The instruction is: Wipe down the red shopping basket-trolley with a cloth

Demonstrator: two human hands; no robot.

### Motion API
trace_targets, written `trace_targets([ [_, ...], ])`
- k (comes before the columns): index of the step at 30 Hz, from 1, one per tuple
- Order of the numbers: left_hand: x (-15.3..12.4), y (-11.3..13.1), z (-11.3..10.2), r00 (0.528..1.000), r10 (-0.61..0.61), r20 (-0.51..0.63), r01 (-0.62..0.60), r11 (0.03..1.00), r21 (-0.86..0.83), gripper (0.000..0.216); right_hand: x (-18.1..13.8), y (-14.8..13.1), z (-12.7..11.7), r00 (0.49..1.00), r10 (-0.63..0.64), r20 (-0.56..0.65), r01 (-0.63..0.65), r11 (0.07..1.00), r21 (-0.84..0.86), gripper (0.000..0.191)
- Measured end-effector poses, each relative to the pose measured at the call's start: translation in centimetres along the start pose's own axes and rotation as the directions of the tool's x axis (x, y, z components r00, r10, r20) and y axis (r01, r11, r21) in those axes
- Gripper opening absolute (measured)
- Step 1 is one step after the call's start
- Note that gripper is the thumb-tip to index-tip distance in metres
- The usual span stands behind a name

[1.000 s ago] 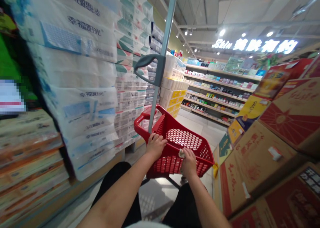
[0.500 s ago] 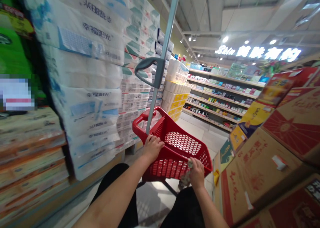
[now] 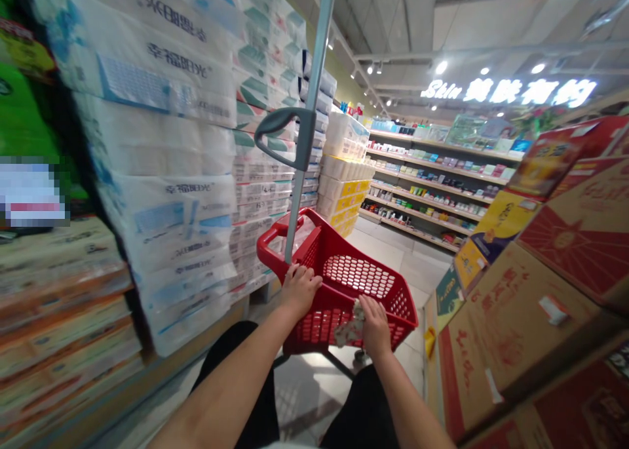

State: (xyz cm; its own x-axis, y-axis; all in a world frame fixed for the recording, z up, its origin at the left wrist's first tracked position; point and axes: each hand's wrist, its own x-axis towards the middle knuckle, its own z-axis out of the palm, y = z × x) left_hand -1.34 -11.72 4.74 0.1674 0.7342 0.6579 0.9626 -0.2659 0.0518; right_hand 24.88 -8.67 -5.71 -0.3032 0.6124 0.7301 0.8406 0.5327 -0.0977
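Note:
A red plastic shopping cart (image 3: 339,239) with perforated sides stands in front of me, its basket bare inside where I can see it. My left hand (image 3: 301,290) is closed over the near rim, close to the foot of a grey metal pole (image 3: 314,88) that rises from the cart. Farther right along the same rim, my right hand (image 3: 376,324) grips a crumpled, pale patterned cloth (image 3: 350,331). The cloth hangs down the outside of the basket, and the fingers rest at the rim.
Stacked toilet paper packs (image 3: 187,206) wall in the left side. Cardboard boxes (image 3: 521,337) are piled on the right, close to the cart. Behind the cart, tiled floor (image 3: 388,246) leads to shelves of small goods (image 3: 432,180). A grey handle (image 3: 287,137) juts from the pole.
My right hand has slid left along the rim with the cloth, which now lies against the basket's side. My left hand stays on the rim. The view has shifted slightly.

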Motion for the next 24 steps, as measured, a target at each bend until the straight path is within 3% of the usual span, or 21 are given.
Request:
trace_targets([
  [4, 0.2, -0.1, 0.1, 1.0, -0.014, 0.007, 0.014, 1.0, -0.008, 0.021, -1.3, 2.5, 0.0, 0.989, 0.11, -0.094, -0.116, 0.992, -0.058, 0.055],
  [7, 0.5, -0.1, 0.3, 1.0, -0.022, 0.015, 0.022, 1.0, -0.016, 0.021, 0.0, 0.5, 0.9, 0.964, 0.251, -0.092, -0.258, 0.964, -0.064, 0.055],
  [11, 0.5, -0.2, 0.4, 0.999, -0.028, 0.023, 0.028, 1.0, -0.006, 0.022, 2.2, -4.4, 2.2, 0.99, 0.144, 0.012, -0.144, 0.989, 0.02, 0.064],
  [14, 0.3, -0.6, 0.2, 1.0, -0.018, 0.024, 0.019, 1.0, -0.002, 0.023, 2.3, -5.6, 2.1, 1.0, 0.02, 0.003, -0.02, 0.999, 0.038, 0.067],
  [18, -0.2, -0.9, 0.0, 1.0, -0.007, 0.023, 0.007, 1.0, 0.012, 0.022, 0.1, -2.4, 1.4, 0.992, -0.107, -0.062, 0.105, 0.994, -0.038, 0.064],
  [21, -0.2, -0.7, 0.0, 1.0, -0.011, 0.027, 0.011, 1.0, 0.015, 0.021, -1.5, 0.2, 1.2, 0.988, -0.037, -0.152, 0.017, 0.991, -0.133, 0.059],
  [24, -0.1, -0.4, 0.1, 0.999, -0.027, 0.029, 0.027, 1.0, 0.001, 0.022, -1.7, 0.8, 1.7, 0.982, 0.075, -0.171, -0.101, 0.983, -0.151, 0.06],
])
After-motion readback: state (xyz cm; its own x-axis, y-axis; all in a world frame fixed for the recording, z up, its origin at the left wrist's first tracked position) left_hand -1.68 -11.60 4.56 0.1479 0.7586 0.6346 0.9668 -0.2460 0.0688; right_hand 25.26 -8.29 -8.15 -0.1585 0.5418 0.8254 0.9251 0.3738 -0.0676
